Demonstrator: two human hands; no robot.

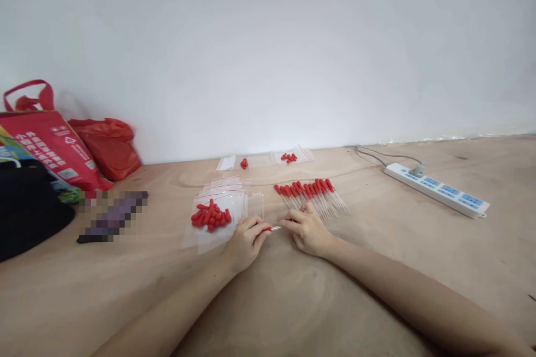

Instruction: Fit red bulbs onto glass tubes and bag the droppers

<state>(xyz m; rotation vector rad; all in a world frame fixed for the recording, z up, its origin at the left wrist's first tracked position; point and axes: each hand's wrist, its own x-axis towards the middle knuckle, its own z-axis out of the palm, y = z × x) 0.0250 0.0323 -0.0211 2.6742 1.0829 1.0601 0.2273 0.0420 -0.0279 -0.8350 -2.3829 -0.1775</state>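
My left hand pinches a red rubber dropper bulb. My right hand has its fingers closed on a thin clear dropper tube, whose other end meets the bulb; how deep it sits inside is hidden by my fingers. Beyond the right hand lies a row of droppers with red bulbs on clear tubes, bulbs pointing away from me. Left of my left hand is a heap of loose red bulbs on clear zip bags. Some bare tubes lie just behind that hand.
Near the wall are more red bulbs and tubes on plastic bags. A white power strip with a grey cord lies at right. Red bags, a black hat and a blurred-out flat object are at left.
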